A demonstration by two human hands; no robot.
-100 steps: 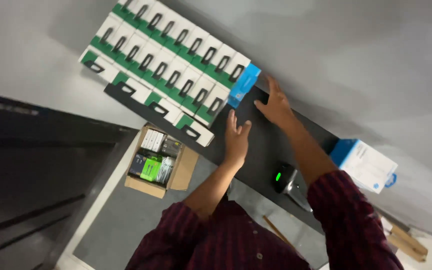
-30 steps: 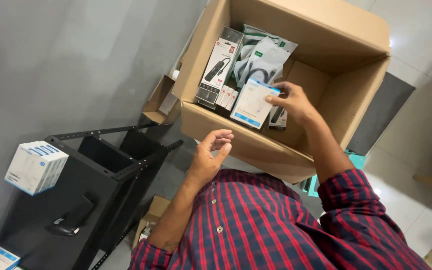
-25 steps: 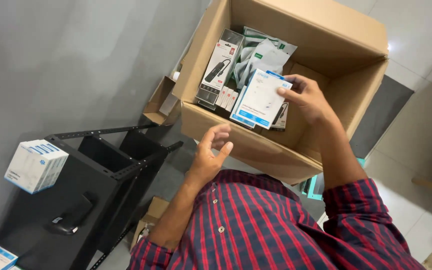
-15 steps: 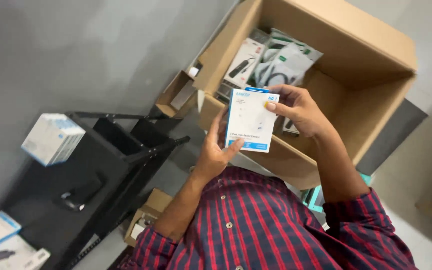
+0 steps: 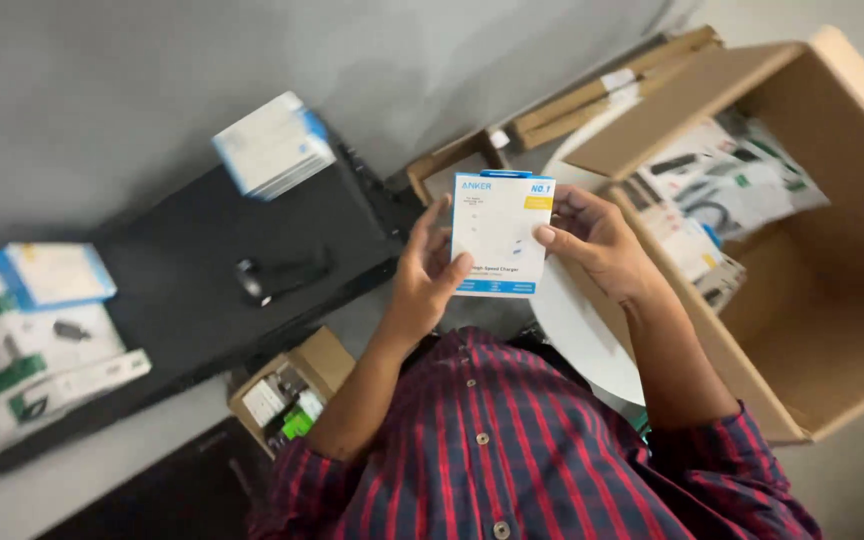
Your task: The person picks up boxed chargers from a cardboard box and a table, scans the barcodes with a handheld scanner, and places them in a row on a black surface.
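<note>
We grip a white-and-blue box (image 5: 500, 235) at frame centre, left hand (image 5: 426, 280) clasping its left edge, right hand (image 5: 602, 243) its right, beside the open carton (image 5: 832, 330) at right.

My view: centre of black surface (image 5: 202, 270) open, only small dark handheld device (image 5: 277, 275) lying there. Far edge blocked by stack of white-and-blue boxes (image 5: 274, 147); left end crowded with white-and-green packaged boxes (image 5: 22, 370). Right side: large brown cardboard carton (image 5: 832, 300), open mouth, upper part filled with packaged cables (image 5: 717, 190), lower part free. Small open cardboard box (image 5: 287, 395) on floor below surface.
</note>
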